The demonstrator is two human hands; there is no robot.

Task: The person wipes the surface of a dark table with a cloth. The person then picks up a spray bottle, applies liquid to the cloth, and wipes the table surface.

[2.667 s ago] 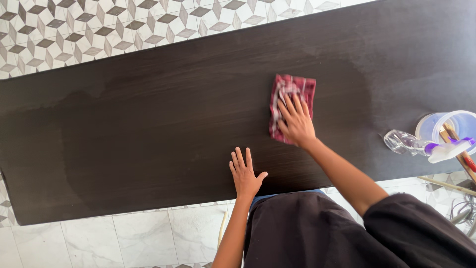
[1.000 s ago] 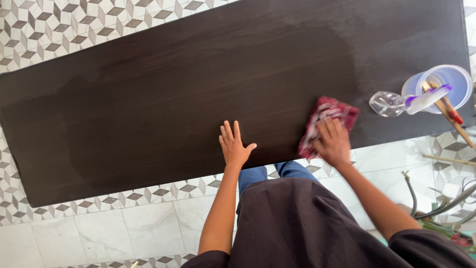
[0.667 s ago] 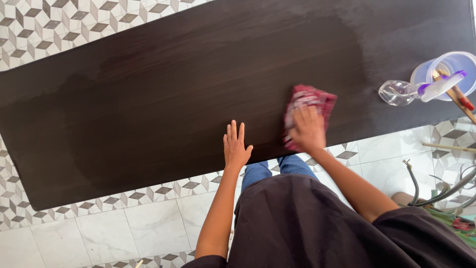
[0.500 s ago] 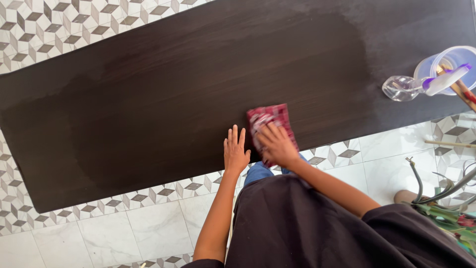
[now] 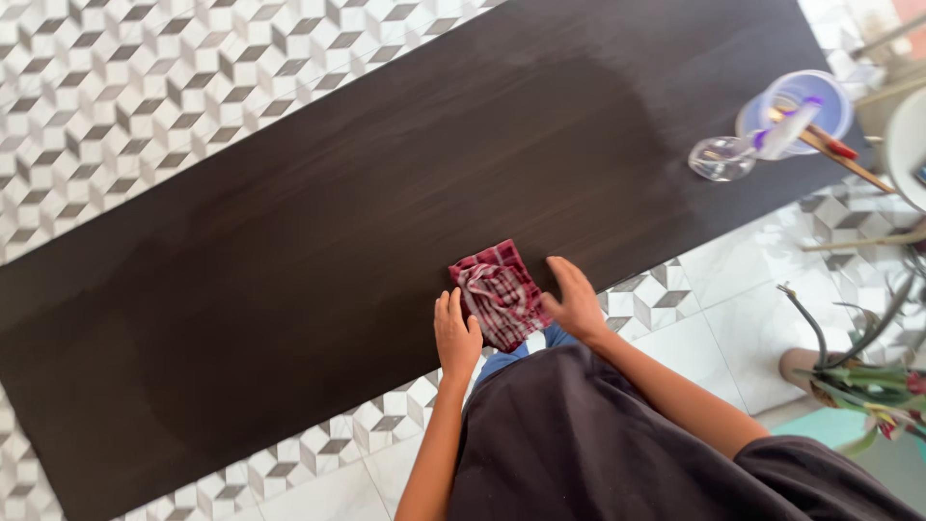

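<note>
While both hands lay flat and open, left hand [image 5: 456,336] and right hand [image 5: 575,299] flanked checked cloth [image 5: 499,292], right fingers touching it, lilac tub [image 5: 796,108] at two o'clock held sticks.

A maroon-and-white plaid cloth [image 5: 499,292] lies on the dark brown wood-grain counter [image 5: 318,222], above a grey-and-white cube-patterned tile floor [image 5: 145,87].

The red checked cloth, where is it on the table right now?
The red checked cloth lies at the dark table's near edge, between the left hand and right hand.
</note>
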